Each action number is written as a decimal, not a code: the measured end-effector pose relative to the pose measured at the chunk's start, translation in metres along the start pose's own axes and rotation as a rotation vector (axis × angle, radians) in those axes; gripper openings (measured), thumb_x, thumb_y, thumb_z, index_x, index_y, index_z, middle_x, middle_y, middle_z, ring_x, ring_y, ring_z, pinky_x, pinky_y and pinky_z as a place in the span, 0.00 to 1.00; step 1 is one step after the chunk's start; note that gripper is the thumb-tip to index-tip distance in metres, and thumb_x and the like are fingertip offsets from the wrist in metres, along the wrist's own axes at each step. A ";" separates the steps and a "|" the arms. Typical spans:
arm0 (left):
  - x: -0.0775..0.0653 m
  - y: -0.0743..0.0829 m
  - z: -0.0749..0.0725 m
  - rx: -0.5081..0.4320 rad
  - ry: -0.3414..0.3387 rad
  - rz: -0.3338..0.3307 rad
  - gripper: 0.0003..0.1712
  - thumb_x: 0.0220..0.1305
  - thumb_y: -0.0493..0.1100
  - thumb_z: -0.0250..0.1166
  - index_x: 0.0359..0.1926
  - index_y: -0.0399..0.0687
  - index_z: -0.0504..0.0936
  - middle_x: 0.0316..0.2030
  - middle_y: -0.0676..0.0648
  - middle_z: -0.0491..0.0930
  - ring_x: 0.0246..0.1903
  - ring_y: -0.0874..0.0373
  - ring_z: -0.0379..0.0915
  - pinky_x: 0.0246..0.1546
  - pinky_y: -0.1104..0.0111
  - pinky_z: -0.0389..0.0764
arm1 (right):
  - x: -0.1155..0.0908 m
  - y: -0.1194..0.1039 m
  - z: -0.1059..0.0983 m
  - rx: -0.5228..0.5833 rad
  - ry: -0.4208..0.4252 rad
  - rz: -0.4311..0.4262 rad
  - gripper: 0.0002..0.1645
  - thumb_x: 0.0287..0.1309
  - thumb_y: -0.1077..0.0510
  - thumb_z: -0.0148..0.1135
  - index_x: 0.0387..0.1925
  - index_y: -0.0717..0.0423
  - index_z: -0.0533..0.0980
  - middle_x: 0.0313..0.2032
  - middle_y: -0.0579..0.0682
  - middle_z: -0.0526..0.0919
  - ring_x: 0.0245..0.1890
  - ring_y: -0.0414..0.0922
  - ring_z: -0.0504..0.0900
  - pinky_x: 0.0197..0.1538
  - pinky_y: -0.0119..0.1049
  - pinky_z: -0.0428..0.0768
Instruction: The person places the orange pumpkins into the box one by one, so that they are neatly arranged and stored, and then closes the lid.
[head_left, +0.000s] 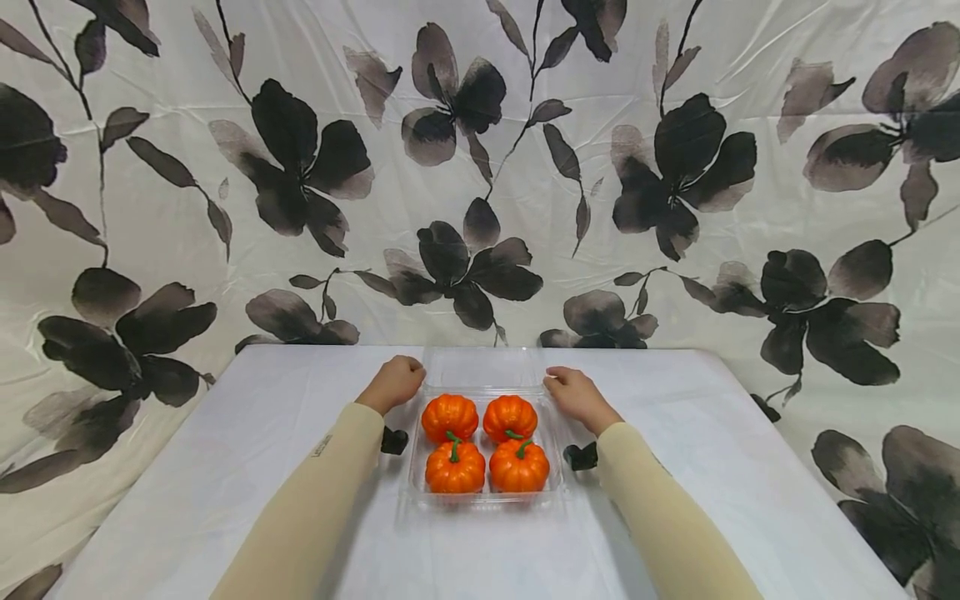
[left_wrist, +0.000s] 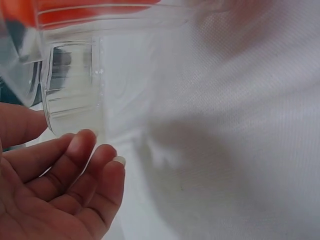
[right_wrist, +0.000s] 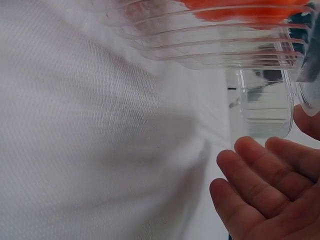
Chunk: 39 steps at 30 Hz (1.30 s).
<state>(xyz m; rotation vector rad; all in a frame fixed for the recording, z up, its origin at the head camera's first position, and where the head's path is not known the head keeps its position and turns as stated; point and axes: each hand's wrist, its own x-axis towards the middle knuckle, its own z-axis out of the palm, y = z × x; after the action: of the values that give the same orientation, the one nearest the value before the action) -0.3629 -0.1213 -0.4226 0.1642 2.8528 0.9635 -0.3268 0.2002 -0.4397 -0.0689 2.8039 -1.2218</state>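
A clear plastic clamshell container [head_left: 487,498] lies opened on the table, its hinged lid [head_left: 483,367] tipped toward the far side. Several small orange pumpkins [head_left: 455,468] with green stems sit in two rows in its base. My left hand [head_left: 395,383] pinches the lid's left edge; in the left wrist view the thumb is on one side of the lid [left_wrist: 72,85] and the fingers [left_wrist: 85,142] on the other. At the opposite edge, my right hand [head_left: 577,396] holds the lid likewise, its thumb partly cut off in the right wrist view.
White cloth covers the table [head_left: 225,467], whose far edge lies just beyond the lid. Behind it hangs a pale curtain [head_left: 585,300] with dark flowers. Small black devices [head_left: 393,442] are at both wrists, beside the container's base. Cream sleeves [head_left: 315,500] cover both forearms.
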 end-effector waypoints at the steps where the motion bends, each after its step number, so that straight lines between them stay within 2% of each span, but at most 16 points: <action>1: 0.000 0.000 0.000 0.000 0.012 0.011 0.24 0.68 0.43 0.48 0.57 0.32 0.77 0.56 0.35 0.78 0.42 0.47 0.75 0.49 0.55 0.80 | 0.000 0.000 0.000 0.000 0.005 -0.006 0.30 0.70 0.50 0.47 0.67 0.60 0.65 0.63 0.61 0.73 0.65 0.58 0.70 0.67 0.55 0.68; 6: 0.001 0.000 -0.001 -0.003 0.060 0.040 0.23 0.68 0.42 0.51 0.56 0.31 0.78 0.55 0.34 0.78 0.42 0.48 0.76 0.49 0.55 0.80 | -0.002 -0.001 -0.001 0.009 0.027 -0.017 0.29 0.69 0.50 0.49 0.67 0.59 0.66 0.58 0.61 0.78 0.58 0.56 0.77 0.62 0.52 0.74; 13: -0.002 0.003 -0.004 -0.054 0.073 0.032 0.24 0.68 0.43 0.55 0.60 0.32 0.74 0.54 0.34 0.79 0.42 0.48 0.77 0.51 0.56 0.81 | -0.005 -0.003 -0.003 0.020 0.044 -0.022 0.30 0.69 0.51 0.51 0.68 0.57 0.64 0.58 0.61 0.78 0.60 0.57 0.76 0.63 0.52 0.74; 22: -0.006 0.008 -0.011 -0.054 0.102 0.069 0.27 0.66 0.41 0.58 0.63 0.33 0.70 0.46 0.38 0.80 0.34 0.52 0.73 0.40 0.64 0.79 | -0.008 -0.009 -0.007 0.037 0.071 -0.074 0.31 0.69 0.52 0.52 0.69 0.57 0.62 0.58 0.61 0.79 0.59 0.56 0.77 0.63 0.52 0.74; 32: -0.010 0.020 -0.025 -0.117 0.137 0.116 0.29 0.67 0.41 0.57 0.67 0.35 0.67 0.51 0.37 0.79 0.48 0.47 0.76 0.51 0.58 0.80 | -0.008 -0.018 -0.020 0.042 0.074 -0.088 0.32 0.71 0.50 0.50 0.71 0.56 0.60 0.61 0.59 0.77 0.61 0.56 0.76 0.62 0.53 0.75; 39: -0.014 0.026 -0.034 -0.176 0.171 0.149 0.29 0.68 0.40 0.56 0.68 0.38 0.65 0.52 0.37 0.78 0.52 0.45 0.76 0.54 0.55 0.79 | -0.010 -0.029 -0.031 0.056 0.097 -0.114 0.31 0.71 0.51 0.50 0.71 0.54 0.60 0.62 0.58 0.76 0.63 0.56 0.74 0.62 0.53 0.75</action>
<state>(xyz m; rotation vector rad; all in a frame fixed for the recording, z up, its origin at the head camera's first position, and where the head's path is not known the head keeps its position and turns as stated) -0.3530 -0.1227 -0.3784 0.2927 2.9217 1.3112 -0.3196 0.2042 -0.3968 -0.1719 2.8822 -1.3624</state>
